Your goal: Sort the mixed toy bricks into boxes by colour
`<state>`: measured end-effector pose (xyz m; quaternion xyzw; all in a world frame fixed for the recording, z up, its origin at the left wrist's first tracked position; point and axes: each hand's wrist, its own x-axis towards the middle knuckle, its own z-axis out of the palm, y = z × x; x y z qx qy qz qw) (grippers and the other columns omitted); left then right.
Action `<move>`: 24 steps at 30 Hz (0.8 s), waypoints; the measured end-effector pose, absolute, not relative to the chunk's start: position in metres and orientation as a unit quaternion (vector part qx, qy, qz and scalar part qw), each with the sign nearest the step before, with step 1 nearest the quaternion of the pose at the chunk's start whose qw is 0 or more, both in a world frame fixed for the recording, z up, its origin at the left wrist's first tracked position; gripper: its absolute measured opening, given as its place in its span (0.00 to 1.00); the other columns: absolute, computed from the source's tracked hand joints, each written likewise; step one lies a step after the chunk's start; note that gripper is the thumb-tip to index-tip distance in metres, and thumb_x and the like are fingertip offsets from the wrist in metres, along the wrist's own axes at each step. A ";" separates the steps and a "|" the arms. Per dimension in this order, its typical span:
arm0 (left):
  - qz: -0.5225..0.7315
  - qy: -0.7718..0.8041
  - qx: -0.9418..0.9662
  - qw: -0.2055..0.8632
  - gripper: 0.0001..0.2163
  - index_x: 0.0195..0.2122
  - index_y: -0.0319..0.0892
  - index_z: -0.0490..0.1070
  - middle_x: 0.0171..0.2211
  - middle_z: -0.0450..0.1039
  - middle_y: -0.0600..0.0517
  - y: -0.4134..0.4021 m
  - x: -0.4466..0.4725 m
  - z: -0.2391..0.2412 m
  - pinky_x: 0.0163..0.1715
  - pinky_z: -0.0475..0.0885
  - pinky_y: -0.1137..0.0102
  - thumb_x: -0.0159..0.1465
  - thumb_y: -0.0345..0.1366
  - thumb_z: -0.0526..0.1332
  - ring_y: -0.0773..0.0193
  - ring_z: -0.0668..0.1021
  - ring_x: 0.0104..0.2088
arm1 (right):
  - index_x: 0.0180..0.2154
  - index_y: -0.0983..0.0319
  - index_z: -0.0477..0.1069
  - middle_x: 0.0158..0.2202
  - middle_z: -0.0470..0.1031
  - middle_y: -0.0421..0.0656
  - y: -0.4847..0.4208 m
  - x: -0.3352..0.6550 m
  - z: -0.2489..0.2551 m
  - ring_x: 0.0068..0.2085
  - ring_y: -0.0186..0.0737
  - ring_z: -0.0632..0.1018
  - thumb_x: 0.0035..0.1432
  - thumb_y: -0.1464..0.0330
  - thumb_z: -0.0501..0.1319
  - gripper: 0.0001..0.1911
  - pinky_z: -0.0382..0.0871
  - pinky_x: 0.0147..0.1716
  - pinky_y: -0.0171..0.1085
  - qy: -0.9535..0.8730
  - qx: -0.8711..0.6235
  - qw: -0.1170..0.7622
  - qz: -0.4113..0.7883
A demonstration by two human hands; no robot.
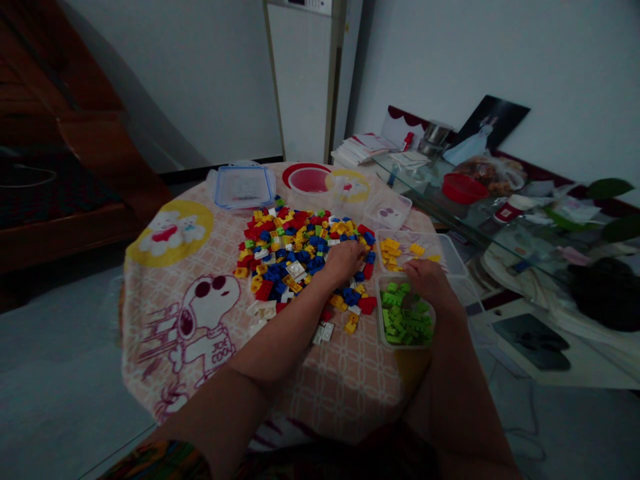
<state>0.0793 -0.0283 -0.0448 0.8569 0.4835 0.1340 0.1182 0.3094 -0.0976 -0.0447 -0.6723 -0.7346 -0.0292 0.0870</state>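
Observation:
A heap of mixed toy building bricks [285, 257] in red, blue, yellow and white covers the middle of the table. At the heap's right side is my left hand [346, 260], its fingers curled down among the bricks; whatever they grip is hidden. My right hand [425, 279] reaches over the near edge of a clear plastic box with yellow bricks [390, 253]. Its fingertips are drawn together, and I cannot make out what is between them. Closer to me, a second clear box holds green bricks [406, 323], partly beside my right wrist.
Behind the heap lie a blue-rimmed clear lid [245, 187], a red-and-white round container [310, 180] and a small clear box [387, 212]. A patterned cloth [345, 380] covers the table. On the right, a cluttered glass table [425, 187] bears a red bowl [464, 189] and papers.

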 end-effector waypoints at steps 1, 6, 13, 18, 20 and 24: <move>0.130 0.487 0.856 0.114 0.10 0.45 0.44 0.80 0.46 0.81 0.44 -0.029 0.079 -0.045 0.43 0.75 0.66 0.66 0.32 0.60 0.53 0.81 0.47 | 0.26 0.59 0.69 0.28 0.74 0.48 -0.098 0.309 -0.044 0.30 0.42 0.71 0.67 0.69 0.50 0.18 0.56 0.34 0.40 -0.734 -0.673 0.088 -0.027; 0.156 0.488 0.850 0.124 0.11 0.45 0.43 0.81 0.46 0.81 0.44 -0.025 0.078 -0.046 0.45 0.74 0.66 0.67 0.32 0.59 0.54 0.81 0.47 | 0.24 0.59 0.69 0.26 0.74 0.46 -0.097 0.310 -0.044 0.28 0.40 0.68 0.66 0.68 0.50 0.18 0.55 0.33 0.39 -0.735 -0.672 0.091 -0.022; 0.310 0.466 0.798 0.224 0.10 0.40 0.39 0.82 0.37 0.83 0.47 -0.020 0.074 -0.041 0.44 0.74 0.68 0.61 0.27 0.61 0.60 0.81 0.38 | 0.26 0.61 0.71 0.28 0.75 0.48 -0.098 0.309 -0.045 0.30 0.40 0.70 0.66 0.68 0.49 0.18 0.56 0.33 0.39 -0.736 -0.669 0.096 -0.033; 0.372 0.417 0.769 0.309 0.09 0.39 0.38 0.82 0.31 0.82 0.51 -0.023 0.081 -0.042 0.38 0.73 0.72 0.60 0.28 0.63 0.65 0.79 0.32 | 0.26 0.61 0.70 0.29 0.77 0.48 -0.097 0.309 -0.046 0.31 0.41 0.71 0.67 0.68 0.50 0.18 0.56 0.34 0.38 -0.726 -0.682 0.083 -0.026; 0.379 0.402 0.766 0.329 0.09 0.39 0.38 0.82 0.31 0.82 0.52 -0.024 0.085 -0.045 0.36 0.72 0.73 0.60 0.27 0.63 0.66 0.79 0.31 | 0.26 0.61 0.70 0.30 0.77 0.48 -0.096 0.310 -0.047 0.31 0.41 0.72 0.67 0.68 0.50 0.18 0.56 0.34 0.38 -0.729 -0.679 0.084 -0.025; 0.379 0.382 0.770 0.343 0.10 0.40 0.38 0.82 0.32 0.82 0.51 -0.026 0.092 -0.051 0.35 0.72 0.74 0.59 0.27 0.63 0.66 0.79 0.31 | 0.26 0.60 0.69 0.29 0.76 0.48 -0.096 0.311 -0.047 0.31 0.42 0.71 0.67 0.67 0.51 0.17 0.56 0.34 0.39 -0.735 -0.672 0.090 -0.029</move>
